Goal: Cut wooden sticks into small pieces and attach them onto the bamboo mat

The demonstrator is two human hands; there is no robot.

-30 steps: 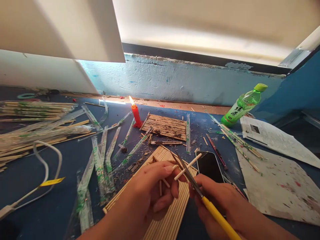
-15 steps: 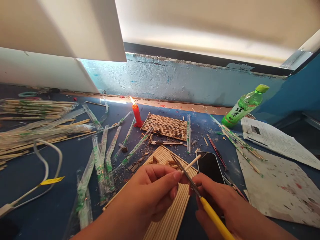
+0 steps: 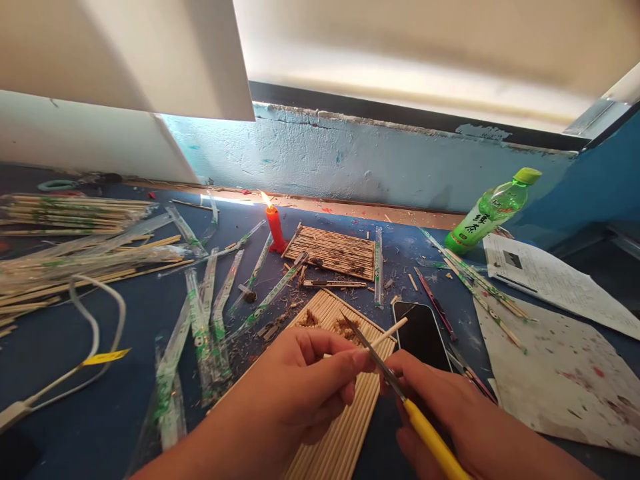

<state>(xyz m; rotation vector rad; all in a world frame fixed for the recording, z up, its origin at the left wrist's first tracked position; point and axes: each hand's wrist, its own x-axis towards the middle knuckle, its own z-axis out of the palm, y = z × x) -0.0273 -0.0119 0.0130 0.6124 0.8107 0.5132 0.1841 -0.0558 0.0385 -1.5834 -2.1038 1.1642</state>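
My left hand (image 3: 313, 387) is closed, pinching a short pale wooden stick (image 3: 395, 331) that points up to the right. In my right hand (image 3: 435, 393) is a knife with a yellow handle (image 3: 433, 437) and a narrow pointed blade. Its blade lies across the stick, close to my left fingertips; whether the edge bites into the wood I cannot tell. Beneath both hands lies a panel of sticks laid side by side (image 3: 350, 427), with two brown crumbly lumps near its far end, partly hidden by my left hand.
A lit red candle (image 3: 274, 230) stands behind a smaller scorched stick panel (image 3: 335, 252). A box cutter (image 3: 335, 285) lies before it. A phone (image 3: 423, 333), green bottle (image 3: 490, 213) and papers (image 3: 565, 373) are at right; wrapped chopsticks (image 3: 80, 217), empty wrappers and a white cable (image 3: 123, 313) at left.
The stick and my left fingertips have shifted slightly right and the stick's free end sticks out a little further. The knife stays across it, almost unmoved.
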